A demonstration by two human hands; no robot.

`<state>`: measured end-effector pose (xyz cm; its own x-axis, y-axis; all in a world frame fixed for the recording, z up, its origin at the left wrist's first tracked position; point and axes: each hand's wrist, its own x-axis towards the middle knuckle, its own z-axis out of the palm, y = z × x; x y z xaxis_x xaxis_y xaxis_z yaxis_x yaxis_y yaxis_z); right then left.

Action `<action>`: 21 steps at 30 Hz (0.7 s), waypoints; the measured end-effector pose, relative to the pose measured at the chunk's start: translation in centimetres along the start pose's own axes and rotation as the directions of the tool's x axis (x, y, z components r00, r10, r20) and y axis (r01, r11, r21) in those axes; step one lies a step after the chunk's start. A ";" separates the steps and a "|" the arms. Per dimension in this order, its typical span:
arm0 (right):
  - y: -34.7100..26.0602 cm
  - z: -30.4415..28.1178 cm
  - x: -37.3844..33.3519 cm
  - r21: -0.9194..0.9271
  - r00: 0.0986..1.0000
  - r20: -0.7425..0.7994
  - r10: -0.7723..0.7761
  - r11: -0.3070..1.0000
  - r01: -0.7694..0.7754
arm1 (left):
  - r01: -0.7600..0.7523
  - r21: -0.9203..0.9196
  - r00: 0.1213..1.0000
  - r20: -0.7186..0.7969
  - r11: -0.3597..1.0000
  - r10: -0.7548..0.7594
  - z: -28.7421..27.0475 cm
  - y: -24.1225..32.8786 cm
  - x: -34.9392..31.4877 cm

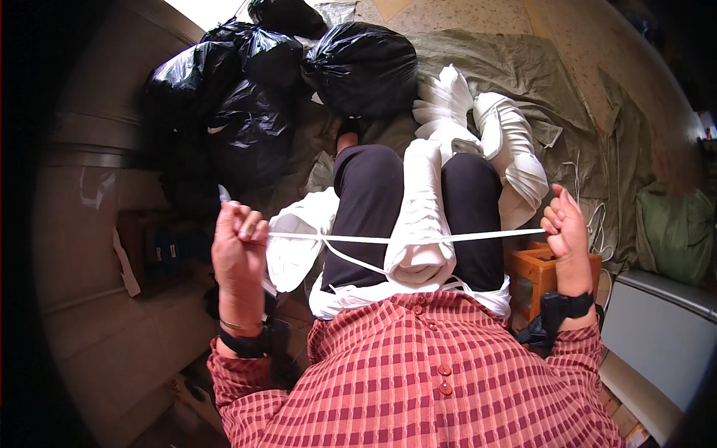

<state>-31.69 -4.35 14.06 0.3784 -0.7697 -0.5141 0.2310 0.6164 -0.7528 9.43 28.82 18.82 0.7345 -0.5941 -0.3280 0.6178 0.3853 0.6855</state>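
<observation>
A narrow white strip [493,236] is pulled taut between my two hands, crossing my lap. My left hand [240,237] is closed on one end, and a small pale pointed thing [224,193] sticks up above its thumb; I cannot make out what it is. My right hand [565,224] pinches the other end. Between my thighs lies a long bundle of stacked, folded white fabric pieces [423,201], its rounded end toward me. The strip meets this bundle near that end; white on white hides whether it passes over or around. A loose strand hangs below the strip at the left.
More stacked white pieces [509,142] lie beyond my right knee. White cloth [302,224] rests by my left thigh. Black plastic bags [362,71] are heaped at the far left. A wooden box [532,278] and a grey case [657,332] stand at the right, near a green sack [676,231].
</observation>
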 end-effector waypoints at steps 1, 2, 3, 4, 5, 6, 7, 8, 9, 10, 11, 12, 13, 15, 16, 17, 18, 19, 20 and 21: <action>0.6 1.6 -0.2 0.002 1.000 0.002 0.003 1.000 -0.003 | -0.033 -0.011 0.999 0.038 0.999 0.034 -0.3 1.1 0.3; 1.1 3.4 -0.6 -0.319 0.985 0.006 -0.171 0.934 0.164 | -0.054 0.043 0.996 0.072 0.998 0.050 -0.4 1.7 0.4; 1.4 4.7 -0.9 -0.602 0.941 0.064 -0.333 0.739 0.302 | -0.073 0.092 0.992 0.110 0.993 0.063 -0.1 2.1 0.6; 2.3 5.9 -1.0 -0.629 0.847 0.220 -0.484 0.593 0.503 | -0.127 0.203 0.984 0.152 0.971 0.097 0.6 1.5 0.8; 2.2 6.7 -2.2 -0.698 0.861 0.317 -0.398 0.516 0.496 | -0.122 0.203 0.984 0.155 0.972 0.091 1.5 1.0 0.6; 1.4 9.0 -4.0 -0.749 0.866 0.410 -0.287 0.435 0.500 | -0.156 0.389 0.976 0.202 0.908 0.081 2.2 0.6 -0.1; 0.6 10.2 -5.3 -0.713 0.862 0.490 -0.130 0.510 0.482 | -0.190 0.549 0.965 0.256 0.814 0.053 3.0 -0.1 -0.5; 1.0 10.8 -5.9 -0.664 0.832 0.549 -0.085 0.560 0.495 | -0.240 0.676 0.957 0.284 0.697 0.055 3.6 -1.0 -1.0; 0.5 11.0 -6.4 -0.678 0.756 0.655 0.003 0.445 0.586 | -0.279 0.769 0.944 0.330 0.575 0.016 3.8 -1.9 -1.7; 0.7 11.5 -7.2 -0.697 0.763 0.645 0.031 0.432 0.572 | -0.352 0.776 0.909 0.418 0.523 -0.008 4.9 -3.2 -3.1; 1.1 12.4 -8.0 -0.716 0.770 0.635 0.059 0.418 0.559 | -0.472 0.794 0.836 0.541 0.384 -0.090 4.9 -4.3 -4.1; 1.0 13.3 -8.9 -0.783 0.827 0.548 0.127 0.426 0.453 | -0.590 0.769 0.748 0.636 0.246 -0.191 4.9 -5.1 -5.0; 2.1 12.5 -8.9 -0.767 0.824 0.565 0.045 0.396 0.505 | -0.661 0.750 0.706 0.618 -0.008 -0.346 6.1 -5.3 -5.7; 2.8 11.4 -8.4 -0.649 0.665 0.746 -0.032 0.189 0.737 | -0.744 0.633 0.660 0.644 -0.215 -0.386 6.4 -7.0 -6.7; 3.2 11.3 -8.3 -0.653 0.669 0.743 -0.032 0.188 0.734 | -0.745 0.632 0.658 0.645 -0.212 -0.389 6.3 -7.4 -6.7; 3.6 11.3 -8.3 -0.591 0.593 0.796 -0.119 0.059 0.805 | -0.763 0.602 0.643 0.671 -0.236 -0.369 6.3 -7.8 -6.6; 4.0 11.3 -8.4 -0.519 0.499 0.845 -0.192 -0.077 0.851 | -0.777 0.572 0.629 0.695 -0.263 -0.348 6.2 -8.1 -6.7; 4.2 11.3 -8.4 -0.520 0.499 0.845 -0.191 -0.076 0.851 | -0.776 0.573 0.630 0.694 -0.263 -0.348 6.2 -8.2 -6.6; 4.4 11.4 -8.5 -0.517 0.493 0.849 -0.189 -0.111 0.849 | -0.760 0.600 0.649 0.682 -0.248 -0.339 6.2 -8.3 -6.6; 4.6 11.4 -8.5 -0.512 0.485 0.854 -0.187 -0.143 0.847 | -0.741 0.629 0.670 0.666 -0.235 -0.330 6.2 -8.4 -6.6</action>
<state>-23.63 6.93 19.65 0.9061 -0.3465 0.2426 -0.1714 -0.8251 -0.5383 -2.33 25.15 19.27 0.1012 -0.9948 -0.0129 -0.8662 -0.0945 0.4906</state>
